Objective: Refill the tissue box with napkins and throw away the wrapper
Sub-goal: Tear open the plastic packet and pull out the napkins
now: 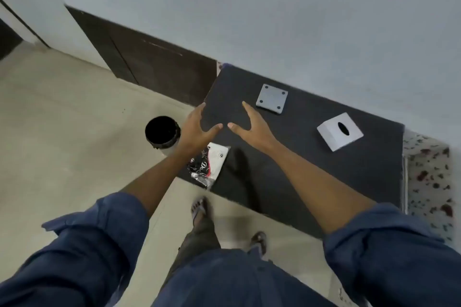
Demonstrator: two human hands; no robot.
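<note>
Hands hover spread and empty over the dark table (311,169): left hand (199,127), right hand (252,124). Napkin pack (209,166), seemingly part-unwrapped, lies at the table's near-left corner; tissue box (339,131) sits far right, bin (163,131) on the floor.

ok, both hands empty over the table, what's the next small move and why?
Probably lower the left hand onto the napkin pack at the table's near-left edge. Both hands are open, the pack lies just beneath that wrist, and the tissue box sits untouched further right.
</note>
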